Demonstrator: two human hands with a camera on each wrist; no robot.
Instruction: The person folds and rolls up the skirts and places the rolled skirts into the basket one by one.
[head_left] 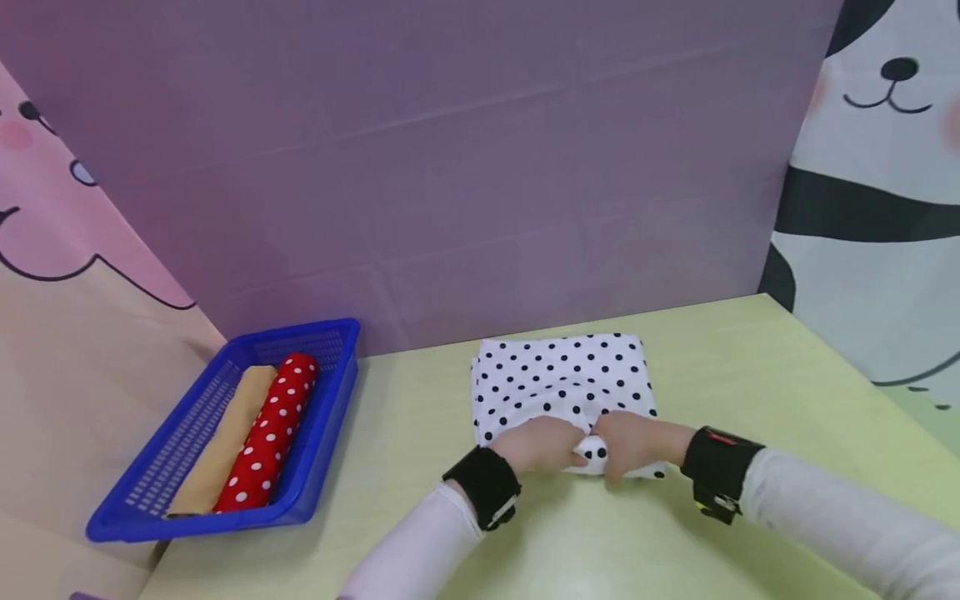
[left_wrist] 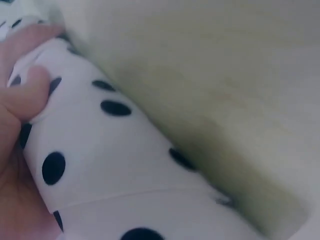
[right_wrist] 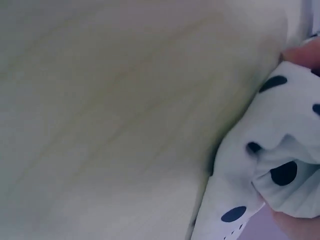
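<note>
Where the polka-dot cloth (head_left: 562, 375) curls into a roll, both hands — left hand (head_left: 538, 444), right hand (head_left: 636, 442) — clutch it.

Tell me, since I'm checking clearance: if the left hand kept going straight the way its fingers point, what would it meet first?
The left hand points right along the polka-dot cloth; it would probably meet the right hand first, as they nearly touch.
</note>
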